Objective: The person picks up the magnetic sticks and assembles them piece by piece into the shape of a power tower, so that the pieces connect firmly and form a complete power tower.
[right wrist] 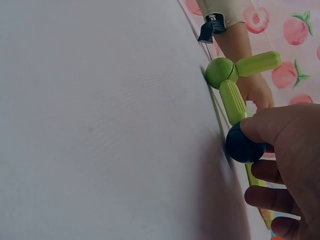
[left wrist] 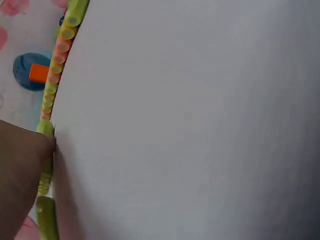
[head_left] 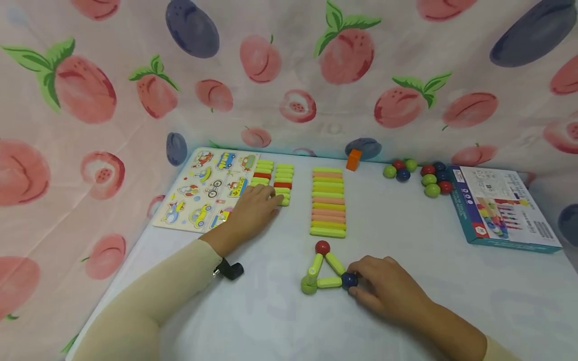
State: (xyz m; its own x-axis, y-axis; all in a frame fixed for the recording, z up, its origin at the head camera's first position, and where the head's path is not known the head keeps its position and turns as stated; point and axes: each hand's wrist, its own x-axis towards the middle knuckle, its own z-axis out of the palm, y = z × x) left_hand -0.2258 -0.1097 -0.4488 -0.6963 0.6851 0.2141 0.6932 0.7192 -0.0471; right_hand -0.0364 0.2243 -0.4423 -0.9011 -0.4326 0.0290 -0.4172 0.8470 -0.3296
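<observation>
In the head view, my left hand (head_left: 255,208) reaches over two columns of short sticks, mostly green with a few red. Its fingertips touch a short green stick (head_left: 283,202) at the near end of the right column. Seen from the left wrist, a digit covers part of a green stick (left wrist: 46,128); whether it is pinched is hidden. With thumb and fingers, my right hand (head_left: 393,288) holds a dark blue ball (right wrist: 245,143). That ball is one corner of a flat triangle with green sticks, a red ball (head_left: 322,247) and a green ball (right wrist: 220,73). Another green stick (right wrist: 258,63) rises from the green ball.
Longer green, yellow and pink sticks (head_left: 328,203) lie in a column at mid-table. Behind them stands an orange block (head_left: 354,160). Red, green and blue balls (head_left: 432,190) cluster near a toy box (head_left: 506,208) at right. A picture board (head_left: 191,193) lies left.
</observation>
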